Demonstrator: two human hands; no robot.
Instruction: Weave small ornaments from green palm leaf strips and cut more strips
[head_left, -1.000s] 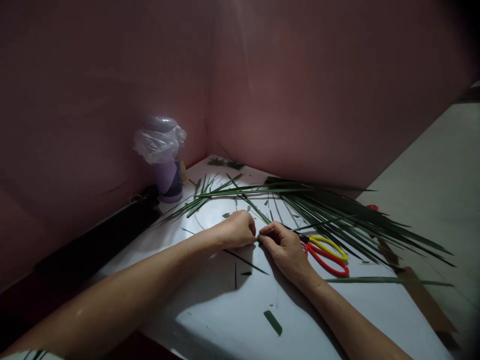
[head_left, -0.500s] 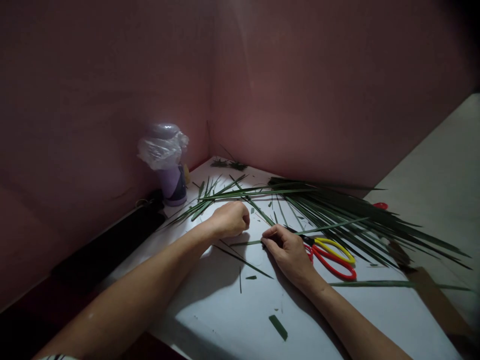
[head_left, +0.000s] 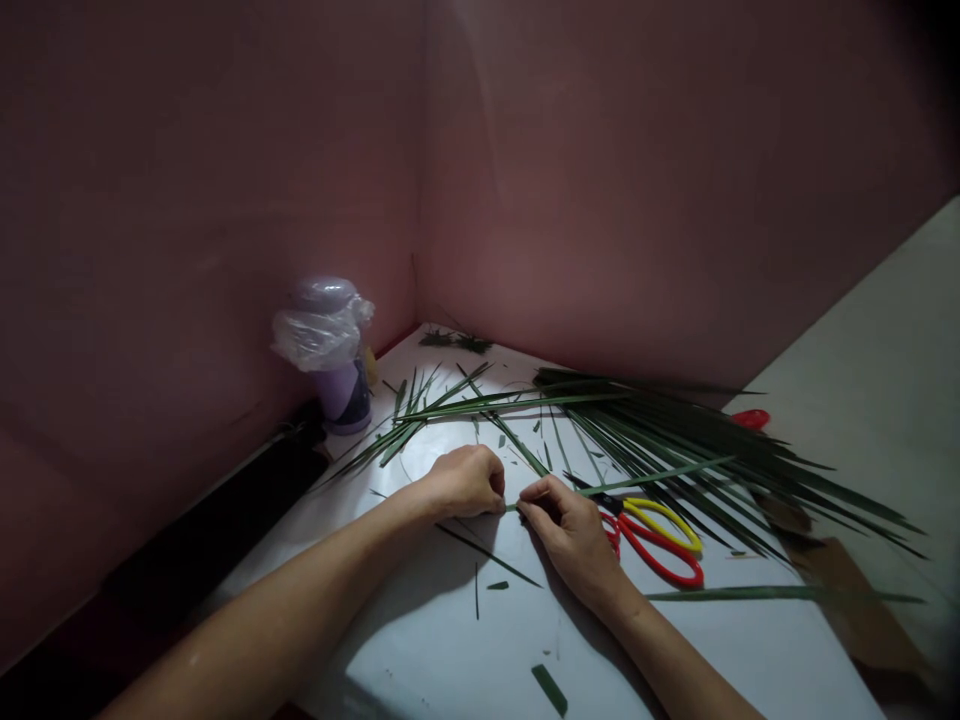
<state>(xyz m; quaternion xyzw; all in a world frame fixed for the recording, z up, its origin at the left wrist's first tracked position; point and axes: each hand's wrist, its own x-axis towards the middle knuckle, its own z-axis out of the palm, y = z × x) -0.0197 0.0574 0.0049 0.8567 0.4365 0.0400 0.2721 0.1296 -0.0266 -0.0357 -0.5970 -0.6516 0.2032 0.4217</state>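
My left hand and my right hand meet fingertip to fingertip on the white table. Both are closed in a pinch on one thin green leaf strip, which runs from the fingers out to the right over the scissors. Red and yellow scissors lie just right of my right hand. A heap of long green palm leaves spreads behind and to the right of the hands.
A purple container with a plastic bag over its top stands at the back left by the pink wall. A long black object lies along the left edge. Leaf scraps dot the table. A single long leaf lies right.
Half a second ago my left hand had drawn away to the left; it has come back and now pinches the strip right beside my right hand. The view has tilted slightly.
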